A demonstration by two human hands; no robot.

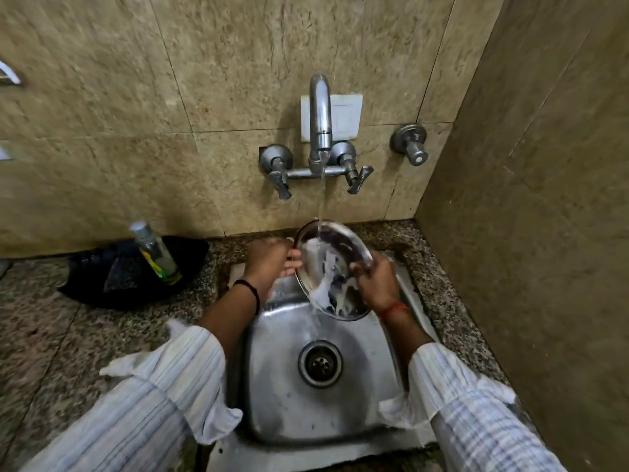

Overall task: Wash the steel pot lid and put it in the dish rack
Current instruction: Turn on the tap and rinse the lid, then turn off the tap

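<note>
Both hands hold the steel pot lid (332, 267) tilted over the sink (272, 386). The left hand (270, 255) grips its far-left rim. The right hand (376, 284) clamps the near-right rim, under the running tap (320, 110).

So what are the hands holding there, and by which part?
Both hold the steel pot lid, tilted under the running tap. The left hand grips its left rim; the right hand grips its right rim.

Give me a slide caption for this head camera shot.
Both hands, left and right, tilt a steel pot lid under the running tap above the sink.
</note>
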